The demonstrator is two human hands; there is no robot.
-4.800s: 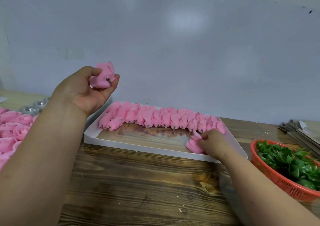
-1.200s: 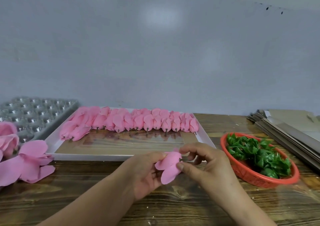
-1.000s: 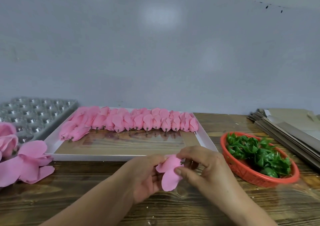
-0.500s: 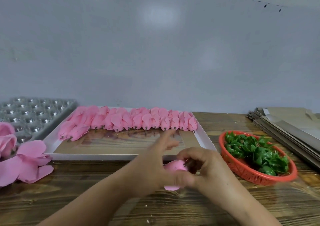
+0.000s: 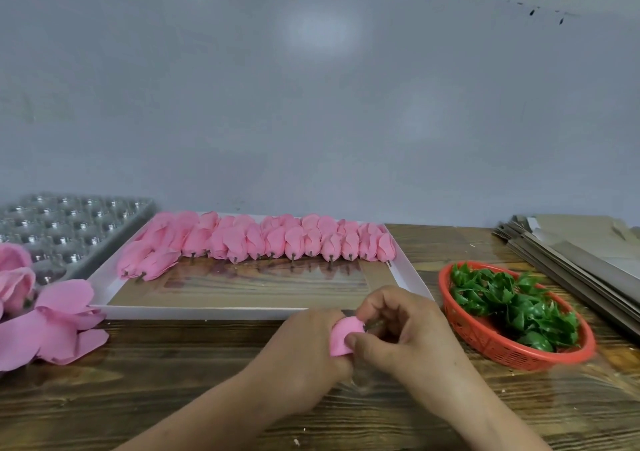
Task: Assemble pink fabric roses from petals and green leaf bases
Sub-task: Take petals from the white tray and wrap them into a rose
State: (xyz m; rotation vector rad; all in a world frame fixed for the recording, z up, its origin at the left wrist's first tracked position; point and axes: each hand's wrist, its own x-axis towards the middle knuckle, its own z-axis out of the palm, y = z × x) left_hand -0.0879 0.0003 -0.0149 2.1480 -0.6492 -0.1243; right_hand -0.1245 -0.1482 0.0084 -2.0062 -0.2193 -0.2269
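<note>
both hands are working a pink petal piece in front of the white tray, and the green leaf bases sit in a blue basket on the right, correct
Not quite: the basket is red-orange, not blue, as the head view shows. The rest holds: the left hand and right hand hold a pink petal piece in front of the white tray, and the green leaf bases sit in that basket on the right.

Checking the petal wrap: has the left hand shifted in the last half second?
Yes. The left hand has come down toward the table's near edge, away from the white tray, and closed around the pink bud with the right hand.
</note>
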